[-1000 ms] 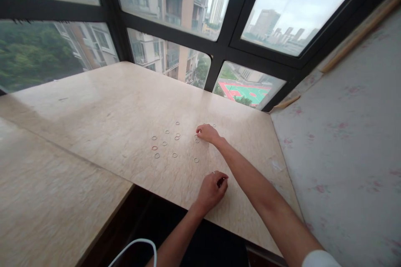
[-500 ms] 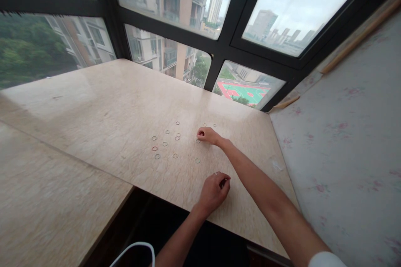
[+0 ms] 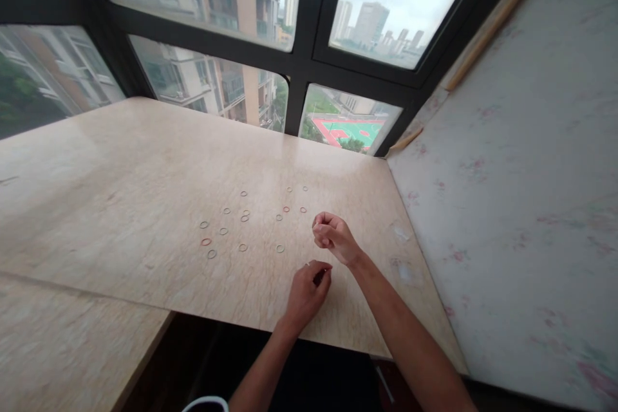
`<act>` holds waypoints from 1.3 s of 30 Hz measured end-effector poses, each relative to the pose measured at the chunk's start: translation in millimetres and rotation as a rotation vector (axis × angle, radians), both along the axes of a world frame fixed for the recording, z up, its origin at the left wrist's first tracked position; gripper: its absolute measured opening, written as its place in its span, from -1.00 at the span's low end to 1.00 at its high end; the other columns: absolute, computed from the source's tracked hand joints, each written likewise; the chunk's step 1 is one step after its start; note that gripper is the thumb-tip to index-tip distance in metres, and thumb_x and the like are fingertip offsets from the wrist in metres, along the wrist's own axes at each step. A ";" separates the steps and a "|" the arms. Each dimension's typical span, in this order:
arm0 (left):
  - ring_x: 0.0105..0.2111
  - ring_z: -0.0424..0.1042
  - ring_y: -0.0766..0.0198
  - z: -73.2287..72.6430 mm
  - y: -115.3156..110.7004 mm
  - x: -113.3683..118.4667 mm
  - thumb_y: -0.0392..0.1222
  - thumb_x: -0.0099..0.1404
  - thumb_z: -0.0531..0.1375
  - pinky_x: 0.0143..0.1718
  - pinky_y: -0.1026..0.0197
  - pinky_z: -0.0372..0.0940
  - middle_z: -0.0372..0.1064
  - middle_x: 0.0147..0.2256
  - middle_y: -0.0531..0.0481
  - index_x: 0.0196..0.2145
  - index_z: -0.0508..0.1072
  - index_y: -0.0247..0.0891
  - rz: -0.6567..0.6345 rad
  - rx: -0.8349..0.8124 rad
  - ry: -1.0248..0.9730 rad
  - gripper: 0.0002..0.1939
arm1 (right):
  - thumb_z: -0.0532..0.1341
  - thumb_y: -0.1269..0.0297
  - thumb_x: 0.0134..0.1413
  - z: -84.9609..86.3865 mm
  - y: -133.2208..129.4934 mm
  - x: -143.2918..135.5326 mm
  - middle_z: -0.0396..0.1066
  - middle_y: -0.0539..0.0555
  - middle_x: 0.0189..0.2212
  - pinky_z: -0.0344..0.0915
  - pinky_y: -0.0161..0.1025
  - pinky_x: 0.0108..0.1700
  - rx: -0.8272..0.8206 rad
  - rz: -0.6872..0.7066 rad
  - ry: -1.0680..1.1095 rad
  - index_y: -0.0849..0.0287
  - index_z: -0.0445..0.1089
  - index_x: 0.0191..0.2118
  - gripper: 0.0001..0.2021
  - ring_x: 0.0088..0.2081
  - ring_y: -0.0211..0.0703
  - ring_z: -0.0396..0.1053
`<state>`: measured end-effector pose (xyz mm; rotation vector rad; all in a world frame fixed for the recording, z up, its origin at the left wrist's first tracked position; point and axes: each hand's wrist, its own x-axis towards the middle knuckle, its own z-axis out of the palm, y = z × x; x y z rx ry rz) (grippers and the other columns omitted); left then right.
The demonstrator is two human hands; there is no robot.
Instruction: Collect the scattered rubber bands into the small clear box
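Note:
Several thin rings lie spread over the beige marbled surface (image 3: 159, 161), most of them greenish or grey. One red ring (image 3: 206, 242) is at the left of the group, and two more red rings, one of them here (image 3: 303, 210), lie just left of my right hand (image 3: 333, 235). That hand is raised a little with its fingers curled together; what they hold, if anything, is too small to tell. Nearer the front edge, my left hand (image 3: 310, 286) rests with thumb and fingertips pinched, their contents hidden. A greenish ring (image 3: 280, 248) lies above and left of it.
Two small clear plastic pieces (image 3: 400, 232) (image 3: 405, 270) lie by the flowered wall (image 3: 506, 193) at the right. Dark-framed windows (image 3: 299, 64) stand behind the surface. A white cable (image 3: 207, 402) shows at the bottom, below the front edge.
The view has swung to the right. My right hand has moved back from among the rings toward my left hand, and two red rings now show where it was. My left hand keeps its pinch.

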<state>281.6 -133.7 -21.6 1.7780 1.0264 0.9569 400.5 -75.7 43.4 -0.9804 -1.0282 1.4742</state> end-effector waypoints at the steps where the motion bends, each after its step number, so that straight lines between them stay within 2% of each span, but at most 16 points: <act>1: -0.43 0.38 0.28 0.5 0.3 -0.2 -0.23 0.28 0.06 -0.37 0.23 0.24 0.46 -0.41 -0.02 -0.28 0.48 -0.24 -0.002 0.002 0.003 -0.80 | 0.30 0.25 -0.10 2.2 -7.8 5.5 0.05 -0.21 -0.69 -0.13 -0.42 -0.61 -0.003 -0.019 0.021 0.14 0.22 -0.43 -0.78 -0.67 -0.45 -0.13; 6: -0.38 0.42 0.26 1.7 1.8 -0.3 -0.20 0.30 0.07 -0.34 0.22 0.29 0.48 -0.37 -0.03 -0.28 0.48 -0.23 -0.002 0.023 0.005 -0.81 | 0.25 0.24 -0.06 10.6 -46.9 33.3 0.11 -0.17 -0.61 -0.14 -0.43 -0.63 -0.017 -0.139 0.095 0.13 0.15 -0.46 -0.78 -0.67 -0.46 -0.11; 11: -0.36 0.45 0.25 2.2 3.2 0.4 -0.16 0.29 0.09 -0.34 0.23 0.33 0.49 -0.35 -0.04 -0.30 0.49 -0.23 0.005 0.008 0.019 -0.81 | 0.20 0.19 0.02 10.7 -91.1 67.0 0.10 -0.19 -0.64 -0.20 -0.44 -0.66 -0.034 -0.310 0.084 0.11 0.10 -0.45 -0.77 -0.70 -0.47 -0.11; 17: -0.37 0.48 0.24 5.2 4.2 0.5 -0.11 0.28 0.11 -0.36 0.23 0.37 0.50 -0.34 -0.03 -0.31 0.51 -0.23 0.003 -0.018 0.043 -0.79 | 0.22 0.14 0.00 0.5 -137.4 125.6 0.11 -0.19 -0.67 -0.23 -0.45 -0.68 -0.130 -0.626 -0.099 0.12 0.14 -0.45 -0.75 -0.72 -0.47 -0.09; 22: -0.39 0.49 0.22 7.7 4.4 0.8 -0.07 0.26 0.12 -0.37 0.22 0.39 0.51 -0.35 -0.03 -0.31 0.52 -0.22 0.019 -0.006 0.068 -0.77 | 0.27 0.10 -0.11 -11.7 -154.7 165.1 0.09 -0.20 -0.69 -0.21 -0.43 -0.68 -0.209 -0.889 -0.389 0.14 0.23 -0.40 -0.74 -0.72 -0.44 -0.09; 24: -0.40 0.49 0.22 8.2 4.7 1.2 -0.06 0.26 0.13 -0.37 0.21 0.40 0.51 -0.36 -0.03 -0.32 0.52 -0.22 0.023 -0.005 0.079 -0.77 | 0.25 0.07 -0.10 -16.8 -155.5 174.3 0.14 -0.17 -0.68 -0.13 -0.41 -0.66 -0.212 -0.915 -0.590 0.15 0.27 -0.39 -0.73 -0.70 -0.40 -0.02; 27: -0.40 0.49 0.22 8.6 4.9 1.9 -0.05 0.25 0.13 -0.37 0.21 0.41 0.51 -0.36 -0.03 -0.32 0.52 -0.21 0.028 0.000 0.091 -0.77 | 0.18 0.05 -0.01 -22.9 -152.2 182.6 0.28 -0.08 -0.64 0.00 -0.36 -0.59 -0.178 -0.882 -0.896 0.16 0.31 -0.38 -0.74 -0.63 -0.31 0.13; 31: -0.40 0.49 0.21 9.5 4.9 2.8 -0.04 0.25 0.13 -0.38 0.20 0.41 0.51 -0.36 -0.03 -0.33 0.52 -0.21 0.041 0.010 0.092 -0.76 | 0.11 0.14 0.03 -27.0 -145.7 186.4 0.35 -0.03 -0.63 0.06 -0.32 -0.51 -0.206 -0.849 -1.196 0.16 0.38 -0.33 -0.78 -0.58 -0.22 0.24; 34: -0.41 0.49 0.22 10.2 4.9 2.7 -0.05 0.24 0.13 -0.39 0.22 0.41 0.51 -0.36 -0.03 -0.33 0.52 -0.21 0.046 0.008 0.097 -0.77 | 0.10 0.18 0.03 -25.6 -146.6 183.6 0.37 -0.01 -0.61 0.08 -0.30 -0.48 -0.232 -0.845 -1.259 0.17 0.41 -0.28 -0.77 -0.55 -0.18 0.29; 39: -0.41 0.48 0.23 8.2 5.6 2.3 -0.07 0.25 0.13 -0.39 0.23 0.39 0.50 -0.37 -0.02 -0.32 0.52 -0.21 0.038 -0.006 0.097 -0.78 | 0.09 0.11 0.10 -20.6 -159.4 161.6 0.29 -0.07 -0.64 0.14 -0.30 -0.47 -0.136 -0.897 -1.162 0.18 0.40 -0.24 -0.73 -0.56 -0.20 0.26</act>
